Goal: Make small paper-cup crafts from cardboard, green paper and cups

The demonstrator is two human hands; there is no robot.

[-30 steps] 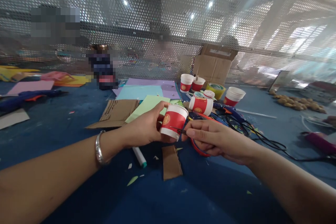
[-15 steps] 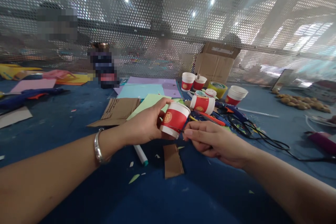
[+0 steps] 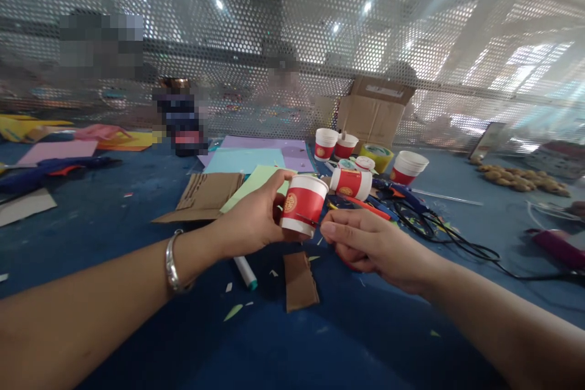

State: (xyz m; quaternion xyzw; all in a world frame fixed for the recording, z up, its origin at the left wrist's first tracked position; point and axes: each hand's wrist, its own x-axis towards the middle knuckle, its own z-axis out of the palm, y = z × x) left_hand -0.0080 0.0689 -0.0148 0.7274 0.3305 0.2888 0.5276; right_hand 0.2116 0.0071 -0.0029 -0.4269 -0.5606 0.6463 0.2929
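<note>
A white paper cup with a red band and a gold emblem [image 3: 304,200] is held above the table, tilted slightly. My left hand [image 3: 260,213] is closed around its left side, thumb near the rim. Close to the cup's lower right side is my right hand [image 3: 361,237], its fingers pinched together. What they hold is mostly hidden; a bit of red shows beneath the fingers. A thin dark line crosses the lower part of the red band; whether it is a slit or a thin tool I cannot tell. Below the cup lies a brown cardboard piece [image 3: 300,282], beside a white marker [image 3: 245,272].
Another red and white cup [image 3: 351,184] lies on its side, with stacked cups [image 3: 410,166] and yellow tape [image 3: 378,157] behind. A blue glue gun [image 3: 411,197] with black cable lies to the right. Coloured paper [image 3: 251,161] and cardboard [image 3: 208,192] sit beyond my left hand.
The cup has turned a little more upright and shifted slightly left. My right hand's fingertips have drawn slightly away from its side; the dark line on the band shows more clearly.
</note>
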